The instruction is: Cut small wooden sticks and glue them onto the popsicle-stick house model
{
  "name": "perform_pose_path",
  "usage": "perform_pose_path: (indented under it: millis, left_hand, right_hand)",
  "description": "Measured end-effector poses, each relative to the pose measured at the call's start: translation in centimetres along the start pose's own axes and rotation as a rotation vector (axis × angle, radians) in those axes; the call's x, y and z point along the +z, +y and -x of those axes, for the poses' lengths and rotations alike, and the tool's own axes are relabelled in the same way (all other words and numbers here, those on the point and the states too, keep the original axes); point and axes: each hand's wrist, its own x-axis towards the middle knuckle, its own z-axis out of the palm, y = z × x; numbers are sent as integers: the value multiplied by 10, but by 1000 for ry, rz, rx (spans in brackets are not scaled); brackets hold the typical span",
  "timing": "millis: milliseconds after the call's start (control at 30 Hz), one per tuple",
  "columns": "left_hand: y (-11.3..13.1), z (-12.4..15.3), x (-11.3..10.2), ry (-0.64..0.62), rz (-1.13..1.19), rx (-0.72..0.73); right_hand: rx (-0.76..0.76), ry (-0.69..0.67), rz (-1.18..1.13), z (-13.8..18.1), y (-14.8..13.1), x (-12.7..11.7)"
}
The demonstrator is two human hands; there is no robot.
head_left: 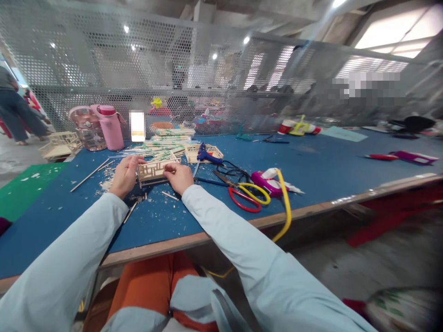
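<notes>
A small model (152,170) built of thin pale wooden sticks, with railing-like sides, is between my hands at the table's near left part. My left hand (125,176) grips its left end, thumb and fingers closed around the frame. From the right, my right hand (180,177) pinches at the front right side of the model; whether a loose stick is also between those fingertips is hidden. Behind the right hand, a blue glue gun (207,156) lies against a second stick frame (192,154). Loose sticks (169,196) and shavings lie around the model.
Scissors (247,196) with red and yellow handles and a purple-white packet (272,182) lie to the right. A pink bottle (111,129), a clear jug (89,131) and bundled sticks (169,143) stand or lie behind. Perforated metal panels (138,60) back the blue table (311,166).
</notes>
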Motion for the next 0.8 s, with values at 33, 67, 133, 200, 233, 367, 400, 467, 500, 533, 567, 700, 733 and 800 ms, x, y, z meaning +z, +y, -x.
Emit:
perform_pose_path:
  millis: [33, 67, 133, 200, 233, 367, 400, 467, 500, 533, 567, 700, 733, 800]
  left_hand:
    - [0, 0, 0, -1, 0, 0]
    - [0, 0, 0, -1, 0, 0]
    - [0, 0, 0, -2, -2, -3]
    - [-1, 0, 0, -3, 1, -8]
    - [-1, 0, 0, -3, 2, -11]
    - [2, 0, 0, 11, -43, 21]
    - [3, 0, 0, 16, -76, 48]
    - [5, 0, 1, 15, -137, 112]
    - [6, -1, 1, 8, -155, 137]
    - [7, -1, 1, -3, -162, 151]
    - [7, -2, 1, -15, -160, 155]
    - [6, -2, 2, -51, -146, 135]
    - [5, -2, 2, -56, -145, 132]
    - [5, -2, 2, -62, -147, 133]
  right_hand:
    - [-2, 1, 0, 0, 0, 0]
    - [-4, 2, -1, 0, 0, 0]
    - [-11, 2, -3, 0, 0, 0]
    - [-13, 1, -5, 0, 0, 0]
    - [-13, 0, -5, 0, 0, 0]
    - [-6, -1, -17, 0, 0, 0]
    - [-5, -2, -20, 0, 1, 0]
    - [-9, -1, -24, 0, 1, 1]
    - [-14, 1, -25, 0, 2, 1]
    - [-19, 3, -24, 0, 2, 2]
    - [-24, 7, -24, 0, 3, 2]
    - [-32, 6, -24, -1, 3, 2]
    - [-30, 2, -23, -1, 3, 2]
    - [-24, -5, -19, 0, 2, 1]
